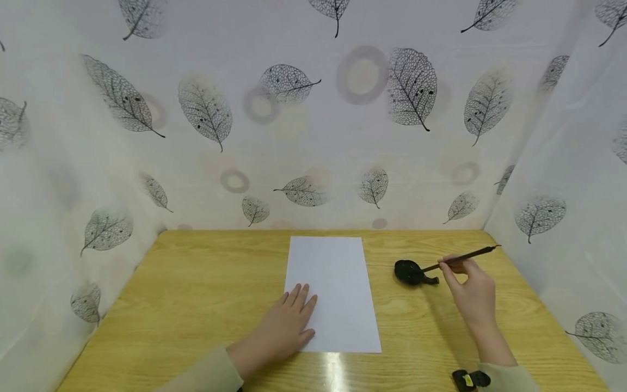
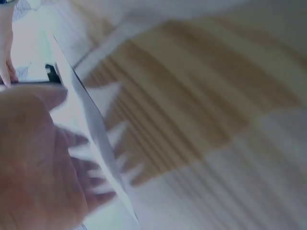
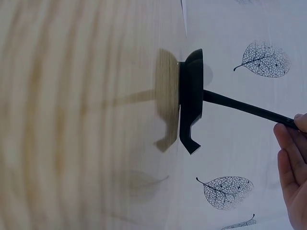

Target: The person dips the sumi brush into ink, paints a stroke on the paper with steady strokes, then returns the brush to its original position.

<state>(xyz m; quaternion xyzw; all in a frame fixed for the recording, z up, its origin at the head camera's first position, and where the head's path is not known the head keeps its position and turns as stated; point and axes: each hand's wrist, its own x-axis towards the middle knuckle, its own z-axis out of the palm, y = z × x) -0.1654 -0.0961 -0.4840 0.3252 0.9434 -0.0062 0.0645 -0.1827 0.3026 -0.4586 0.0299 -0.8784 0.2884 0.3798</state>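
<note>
A white sheet of paper (image 1: 338, 288) lies on the wooden table in the head view. My left hand (image 1: 286, 324) rests on its left lower part, fingers spread and straight. To the right of the sheet stands a small black ink dish (image 1: 407, 272) with a short curved stem. My right hand (image 1: 472, 291) pinches a dark writing brush (image 1: 462, 258) between thumb and fingers. The brush slants down into the dish, and its tip is hidden there. In the right wrist view the brush (image 3: 249, 110) meets the far side of the dish (image 3: 191, 91).
The glossy wooden table (image 1: 196, 294) reaches back to a pale cloth (image 1: 313, 147) printed with leaves, which also hangs at both sides. A black wrist device (image 1: 470, 379) is at the right sleeve (image 1: 506, 377).
</note>
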